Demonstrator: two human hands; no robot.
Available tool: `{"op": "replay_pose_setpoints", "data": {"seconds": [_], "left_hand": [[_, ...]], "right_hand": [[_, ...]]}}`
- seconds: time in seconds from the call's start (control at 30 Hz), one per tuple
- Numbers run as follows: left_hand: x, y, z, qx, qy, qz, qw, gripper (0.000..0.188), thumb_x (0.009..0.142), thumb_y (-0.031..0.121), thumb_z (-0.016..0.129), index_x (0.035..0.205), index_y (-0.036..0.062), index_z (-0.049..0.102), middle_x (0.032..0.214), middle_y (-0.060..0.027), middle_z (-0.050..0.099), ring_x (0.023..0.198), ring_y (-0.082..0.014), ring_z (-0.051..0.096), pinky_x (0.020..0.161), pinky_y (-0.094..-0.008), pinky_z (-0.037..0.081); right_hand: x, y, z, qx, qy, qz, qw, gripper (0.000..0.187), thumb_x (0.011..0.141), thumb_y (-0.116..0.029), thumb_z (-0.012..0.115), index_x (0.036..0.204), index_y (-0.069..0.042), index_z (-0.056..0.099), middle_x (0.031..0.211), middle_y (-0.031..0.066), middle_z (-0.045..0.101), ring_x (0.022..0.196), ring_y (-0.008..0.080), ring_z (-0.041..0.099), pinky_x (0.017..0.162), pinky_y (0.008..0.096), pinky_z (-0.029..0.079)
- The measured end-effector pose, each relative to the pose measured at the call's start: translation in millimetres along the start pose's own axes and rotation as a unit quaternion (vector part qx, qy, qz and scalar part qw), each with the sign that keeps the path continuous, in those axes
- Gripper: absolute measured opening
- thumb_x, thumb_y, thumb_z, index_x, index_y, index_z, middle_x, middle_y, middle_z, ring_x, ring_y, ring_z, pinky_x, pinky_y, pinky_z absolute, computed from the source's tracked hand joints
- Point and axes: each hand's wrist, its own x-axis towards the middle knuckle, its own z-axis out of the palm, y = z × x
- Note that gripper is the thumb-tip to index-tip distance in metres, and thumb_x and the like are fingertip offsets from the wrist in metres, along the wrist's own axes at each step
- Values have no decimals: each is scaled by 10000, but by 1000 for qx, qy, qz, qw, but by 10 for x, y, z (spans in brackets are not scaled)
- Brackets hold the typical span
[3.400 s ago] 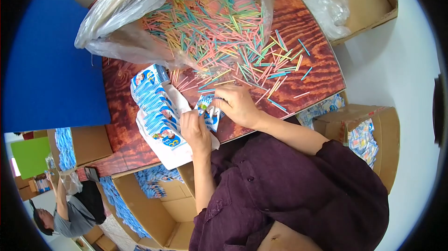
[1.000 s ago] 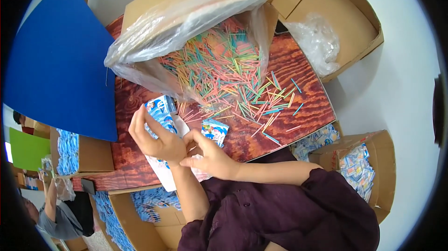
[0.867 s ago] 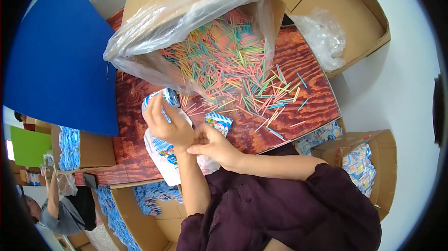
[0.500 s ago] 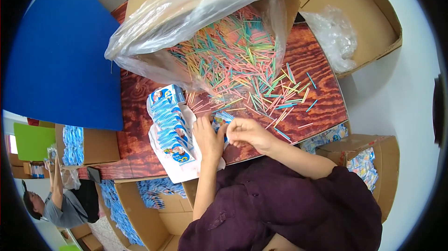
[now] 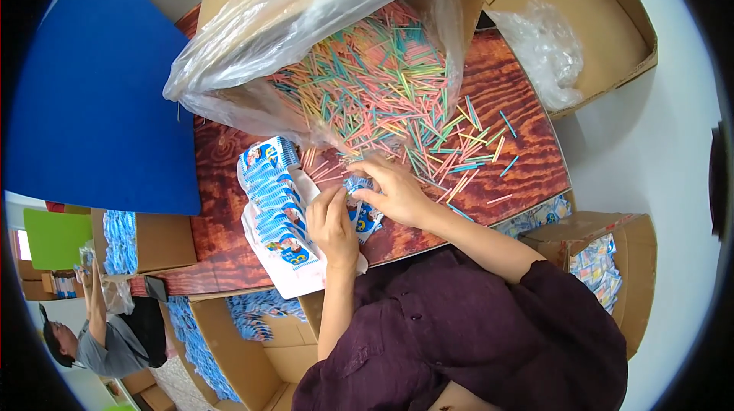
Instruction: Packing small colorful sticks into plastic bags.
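A small blue-and-white packet lies between my hands near the table's front edge. My left hand has its fingers bent and closed at the packet's left side. From the right, my right hand reaches over the packet's upper end, thumb and fingers curled together there. Whether a stick is between those fingertips is hidden. Just left of my left hand, a fanned row of matching packets rests on a white sheet. Beyond my hands, thin pastel sticks spill from a clear plastic bag.
Loose sticks scatter over the wood-grain table. A large blue panel stands at left. Open cartons with packets sit below the table and at right. Another person works at far left.
My right hand has moved up and left to the packet's upper end. My left hand's fingers have curled in more, and more of the packet's front shows between my hands.
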Motion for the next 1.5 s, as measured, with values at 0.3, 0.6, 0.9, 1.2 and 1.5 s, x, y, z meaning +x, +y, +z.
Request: {"op": "replay_pose_setpoints", "data": {"seconds": [0.3, 0.6, 0.9, 1.2, 1.5], "left_hand": [[6, 116, -205, -110, -26, -107, 988, 139, 790, -64, 653, 914, -3, 649, 850, -102, 628, 753, -216, 589, 700, -300, 461], [-104, 23, -104, -231, -90, -212, 945, 32, 838, -37, 632, 860, -33, 609, 824, -55, 581, 756, -132, 541, 701, -248, 434], [-146, 73, -151, -261, -76, -208, 939, 28, 844, -27, 622, 869, -40, 621, 854, -74, 621, 785, -140, 560, 722, -257, 437], [-120, 154, -231, -267, -77, -237, 931, 27, 816, -42, 638, 837, -36, 623, 832, -104, 625, 796, -186, 599, 735, -289, 462], [-137, 137, -275, -275, -57, -238, 930, 28, 837, -36, 627, 862, -40, 616, 851, -80, 620, 797, -150, 570, 737, -265, 451]], "right_hand": [[23, -170, -118, 0, -17, -51, 999, 95, 803, -31, 613, 888, -19, 572, 904, 104, 548, 848, 308, 582, 737, 392, 455], [0, -192, -288, -8, -29, -58, 998, 102, 847, -85, 608, 858, 11, 576, 841, 125, 566, 804, 321, 585, 711, 386, 460], [1267, 776, -1145, -385, 158, -98, 904, 135, 770, -17, 534, 853, -25, 640, 918, 182, 605, 917, 391, 575, 765, 434, 477], [1451, 1024, -1181, -519, 155, -117, 832, 190, 791, -155, 593, 945, -63, 654, 947, 97, 578, 1004, 279, 521, 835, 388, 416], [1503, 903, -1287, -535, 119, -147, 824, 125, 773, -135, 608, 862, -49, 627, 872, 126, 648, 907, 286, 602, 833, 375, 417]]}}
